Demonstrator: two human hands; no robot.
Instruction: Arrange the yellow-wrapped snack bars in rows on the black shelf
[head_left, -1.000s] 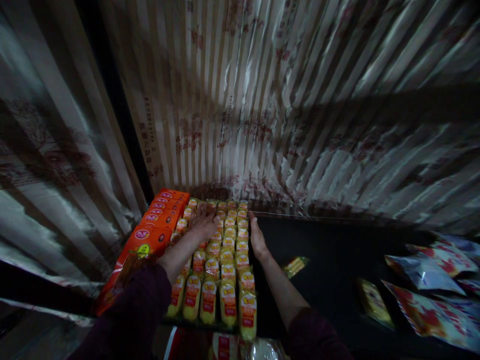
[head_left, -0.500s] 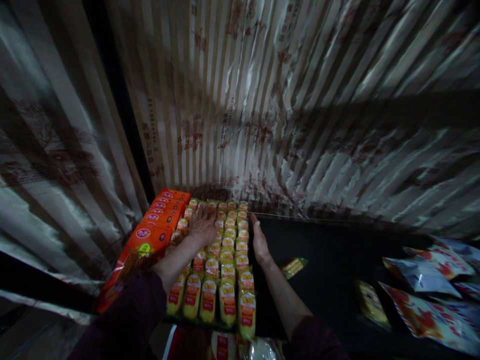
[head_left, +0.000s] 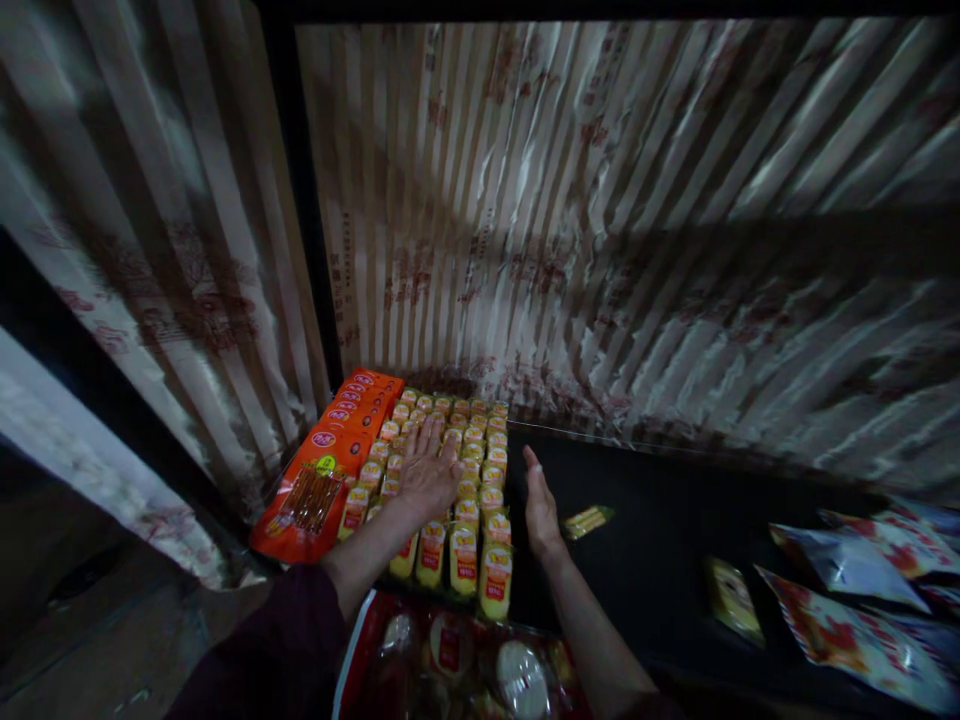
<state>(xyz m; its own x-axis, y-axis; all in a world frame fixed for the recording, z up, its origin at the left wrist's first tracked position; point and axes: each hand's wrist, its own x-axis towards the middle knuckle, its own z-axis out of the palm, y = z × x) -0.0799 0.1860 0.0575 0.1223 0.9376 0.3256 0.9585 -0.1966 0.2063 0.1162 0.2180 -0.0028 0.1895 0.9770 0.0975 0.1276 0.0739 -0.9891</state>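
Several rows of small yellow snack packets (head_left: 471,500) with red labels lie packed side by side on a dark shelf (head_left: 660,540). My left hand (head_left: 429,468) rests flat on top of them, fingers spread. My right hand (head_left: 538,502) stands on edge just right of the block, fingers stretched out, a little apart from the outermost row. Orange snack packs (head_left: 330,470) lie stacked along the left side of the yellow packets.
One loose yellow packet (head_left: 588,520) lies right of my right hand. Another yellowish packet (head_left: 733,598) and several pale printed bags (head_left: 855,620) lie at the right. Striped crinkled paper (head_left: 600,220) lines the back and left walls. Packaged goods (head_left: 480,670) sit below the shelf's front edge.
The view has pulled back and down, showing the goods below. My left hand slid nearer along the packets and my right hand came slightly away from the block's side.
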